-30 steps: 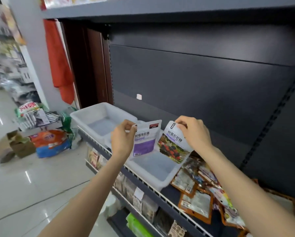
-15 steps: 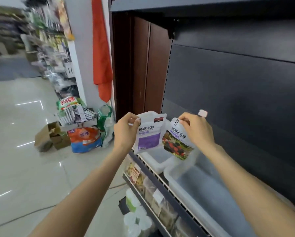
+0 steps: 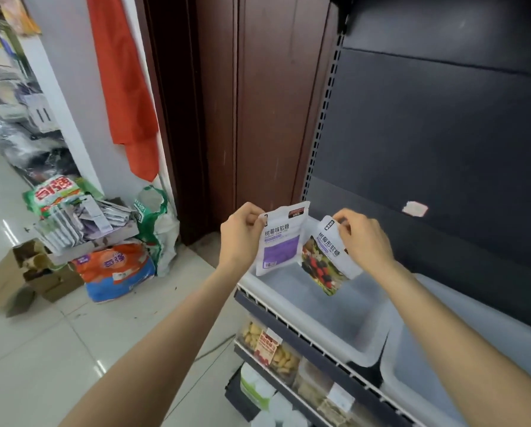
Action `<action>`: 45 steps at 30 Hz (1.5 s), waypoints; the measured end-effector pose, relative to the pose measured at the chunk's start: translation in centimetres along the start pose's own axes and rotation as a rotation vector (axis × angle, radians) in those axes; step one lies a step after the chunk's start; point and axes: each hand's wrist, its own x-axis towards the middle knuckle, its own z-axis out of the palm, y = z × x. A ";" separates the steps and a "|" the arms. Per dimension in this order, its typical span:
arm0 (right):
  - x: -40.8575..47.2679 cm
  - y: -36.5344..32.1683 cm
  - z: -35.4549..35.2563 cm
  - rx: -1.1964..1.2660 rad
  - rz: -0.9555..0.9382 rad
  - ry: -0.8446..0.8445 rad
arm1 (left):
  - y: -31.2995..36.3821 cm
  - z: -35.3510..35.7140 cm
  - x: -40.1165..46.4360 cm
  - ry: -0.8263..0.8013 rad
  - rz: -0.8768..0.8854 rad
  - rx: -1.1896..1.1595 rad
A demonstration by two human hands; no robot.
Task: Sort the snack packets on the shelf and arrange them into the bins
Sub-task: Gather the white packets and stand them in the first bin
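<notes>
My left hand pinches the top corner of a white packet with a purple panel. My right hand pinches the top of a white packet with a berry picture, tilted. Both packets hang over the leftmost translucent bin on the dark shelf. A second translucent bin stands to its right, partly behind my right forearm. No other loose snack packets show in this view.
A brown wooden panel borders the shelf unit on the left. An orange cloth hangs on the wall. Sacks, cardboard boxes and papers lie on the tiled floor. Packaged goods fill the lower shelf.
My view has swung left along the shelf; the loose packets at right have left the frame. Both hands carried their packets left and now hold them over the leftmost bin.
</notes>
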 end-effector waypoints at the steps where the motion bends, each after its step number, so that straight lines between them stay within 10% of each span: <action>1: 0.7 0.1 0.6 0.015 0.024 -0.024 | -0.5 0.3 1.1 -0.020 0.002 0.002; 26: 12.7 0.7 8.8 0.052 0.216 0.004 | -9.9 11.0 22.7 -0.729 0.240 0.329; 45: 14.1 -1.3 13.7 -0.166 0.506 0.140 | -11.7 11.4 25.0 -0.969 0.207 0.096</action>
